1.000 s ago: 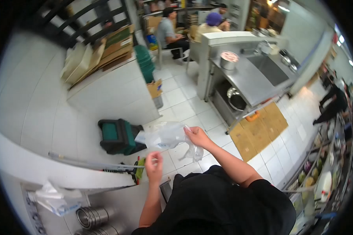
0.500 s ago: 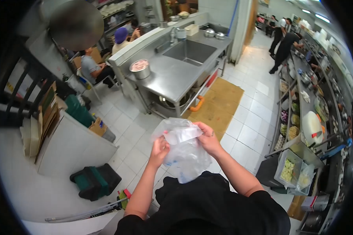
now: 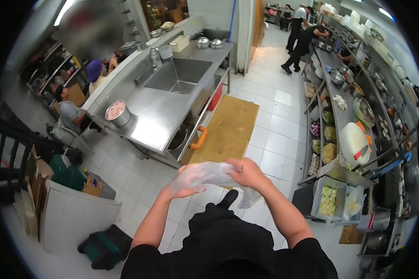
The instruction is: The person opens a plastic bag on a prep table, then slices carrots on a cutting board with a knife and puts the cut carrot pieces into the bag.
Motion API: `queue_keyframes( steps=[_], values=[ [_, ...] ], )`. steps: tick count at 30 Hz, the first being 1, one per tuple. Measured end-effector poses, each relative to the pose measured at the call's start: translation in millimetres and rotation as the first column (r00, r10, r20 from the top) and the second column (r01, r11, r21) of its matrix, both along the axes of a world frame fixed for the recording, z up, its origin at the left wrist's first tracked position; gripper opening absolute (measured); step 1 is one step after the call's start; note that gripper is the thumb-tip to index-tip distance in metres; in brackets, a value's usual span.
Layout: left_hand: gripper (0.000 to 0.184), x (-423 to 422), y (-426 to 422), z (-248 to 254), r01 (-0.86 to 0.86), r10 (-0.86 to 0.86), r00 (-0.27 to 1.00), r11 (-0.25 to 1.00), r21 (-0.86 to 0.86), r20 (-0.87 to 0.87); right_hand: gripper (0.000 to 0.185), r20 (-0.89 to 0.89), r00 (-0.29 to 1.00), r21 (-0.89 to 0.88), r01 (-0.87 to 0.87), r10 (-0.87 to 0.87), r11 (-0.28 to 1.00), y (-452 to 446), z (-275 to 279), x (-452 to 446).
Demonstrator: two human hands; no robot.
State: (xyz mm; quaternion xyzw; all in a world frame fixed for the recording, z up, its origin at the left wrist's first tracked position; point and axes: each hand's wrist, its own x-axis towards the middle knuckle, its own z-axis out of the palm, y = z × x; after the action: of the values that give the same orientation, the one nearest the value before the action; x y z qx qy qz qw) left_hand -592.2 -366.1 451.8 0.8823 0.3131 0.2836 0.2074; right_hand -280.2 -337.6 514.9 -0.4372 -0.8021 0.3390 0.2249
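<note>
A thin, clear plastic bag (image 3: pixel 209 173) is stretched between my two hands in front of my body. My left hand (image 3: pixel 184 183) is partly covered by the film, its thumb and fingers spread apart beneath it. On the other side, my right hand (image 3: pixel 246 173) pinches the bag's edge, and a loose corner hangs down below that hand. Faint blue print shows on the hanging part.
Ahead stands a steel sink counter (image 3: pixel 144 123) bearing a metal pot of pinkish food (image 3: pixel 117 113). Cardboard (image 3: pixel 228 123) covers floor tiles. Along the right runs a long prep counter (image 3: pixel 333 95) with food containers. Two co-workers (image 3: pixel 305 37) stand far off; others sit at left.
The crumpled bag is now drawn out sideways between my hands, with my left fingers under the film. My view has turned right, and the counter sits further left.
</note>
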Motion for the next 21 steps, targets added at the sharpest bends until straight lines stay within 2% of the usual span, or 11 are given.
queue_keyframes(
  steps=[1, 3, 6, 8, 9, 11, 13, 16, 18, 19, 21],
  values=[
    [0.06, 14.9, 17.8, -17.1, 0.02, -0.019, 1.0, 1.0, -0.012, 0.007, 0.033, 0.061, 0.997, 0.006, 0.056, -0.057, 0.998, 16.0, -8.7, 17.8],
    [0.051, 60.1, 61.4, -57.3, -0.122, 0.175, 0.985, 0.69, -0.714, 0.001, 0.034, 0.138, 0.98, 0.008, 0.143, -0.142, 0.99, 48.5, -16.7, 57.5],
    [0.049, 169.6, 132.4, -58.8, 0.166, 0.111, 0.964, 0.465, -0.869, 0.243, 0.047, 0.248, 0.839, 0.136, 0.465, -0.485, 0.875, 68.2, -12.4, 139.0],
    [0.047, 253.6, 179.6, -72.5, 0.205, 0.128, 0.949, 0.439, -0.875, 0.287, 0.063, 0.295, 0.615, 0.776, 0.292, -0.731, 0.559, 58.9, -2.4, 189.2],
    [0.046, 292.7, 193.0, -76.3, 0.198, 0.212, 0.927, 0.421, -0.885, 0.308, 0.063, 0.291, 0.554, 0.771, 0.347, -0.78, 0.533, 45.8, 5.6, 203.2],
    [0.045, 362.1, 200.3, -50.8, 0.324, 0.158, 0.921, 0.196, -0.926, 0.355, 0.066, -0.054, 0.576, 0.404, 0.759, -0.815, 0.51, 20.7, 29.4, 215.7],
    [0.043, 432.8, 190.5, -34.0, 0.388, 0.119, 0.917, -0.039, -0.921, 0.381, 0.054, -0.19, 0.452, -0.018, 0.886, -0.871, 0.464, -0.8, 21.4, 226.4],
    [0.047, 509.9, 158.7, -39.8, 0.513, 0.066, 0.842, -0.407, -0.756, 0.536, 0.045, -0.178, 0.28, 0.144, 0.956, -0.944, 0.256, -9.1, -51.1, 269.1],
    [0.04, 547.7, 172.3, -54.3, 0.482, -0.086, 0.837, -0.35, -0.803, 0.54, 0.032, -0.621, 0.034, -0.393, 0.851, -0.783, 0.349, -21.3, -80.4, 320.7],
    [0.034, 563.1, 185.9, -67.6, 0.476, -0.194, 0.824, -0.271, -0.837, 0.532, 0.026, -0.794, -0.129, -0.452, 0.779, -0.594, 0.435, -24.4, -76.6, 339.0],
    [0.022, 594.0, 228.0, -96.7, 0.496, -0.059, 0.861, -0.121, -0.86, 0.505, 0.021, -0.669, -0.635, -0.739, 0.513, -0.387, 0.436, -33.1, -44.1, 380.9]
  ],
)
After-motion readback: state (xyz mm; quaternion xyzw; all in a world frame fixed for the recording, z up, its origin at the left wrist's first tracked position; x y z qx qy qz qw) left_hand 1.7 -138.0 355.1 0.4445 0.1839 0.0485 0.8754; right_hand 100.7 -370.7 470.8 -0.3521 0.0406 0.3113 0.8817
